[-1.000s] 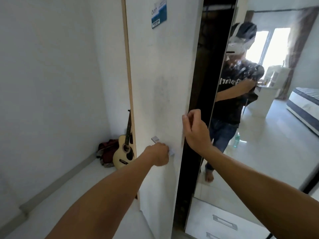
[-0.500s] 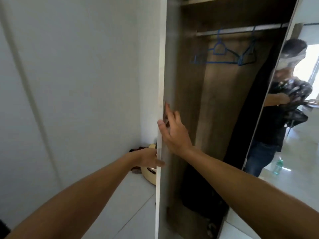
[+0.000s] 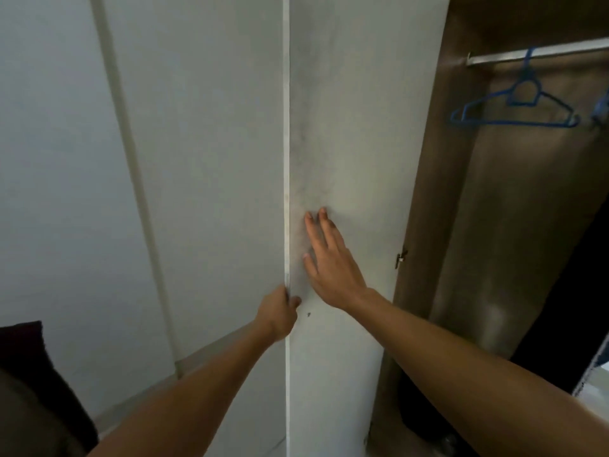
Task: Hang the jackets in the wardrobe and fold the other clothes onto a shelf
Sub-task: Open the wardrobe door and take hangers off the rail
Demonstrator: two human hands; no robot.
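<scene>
The white wardrobe door [image 3: 346, 127] stands swung wide open, its inner face toward me. My left hand [image 3: 278, 313] grips the door's free edge, fingers wrapped round it. My right hand [image 3: 329, 258] lies flat on the inner face, fingers spread. To the right, the brown wardrobe interior [image 3: 514, 209] is exposed, with a metal rail [image 3: 540, 54] near the top. A blue hanger [image 3: 517, 107] hangs bare on the rail, and part of a second blue hanger [image 3: 601, 108] shows at the right edge. No jackets are in sight.
A white wall [image 3: 99, 159] fills the left side, with a skirting strip at the floor. A dark cloth shape [image 3: 36, 374] sits at the lower left corner. Something black [image 3: 573, 308] stands at the wardrobe's right side. A hinge [image 3: 400, 257] joins door to frame.
The door has swung from nearly shut to wide open toward the wall. My right hand went from the door's edge to flat on its inner face; my left moved from handle to edge.
</scene>
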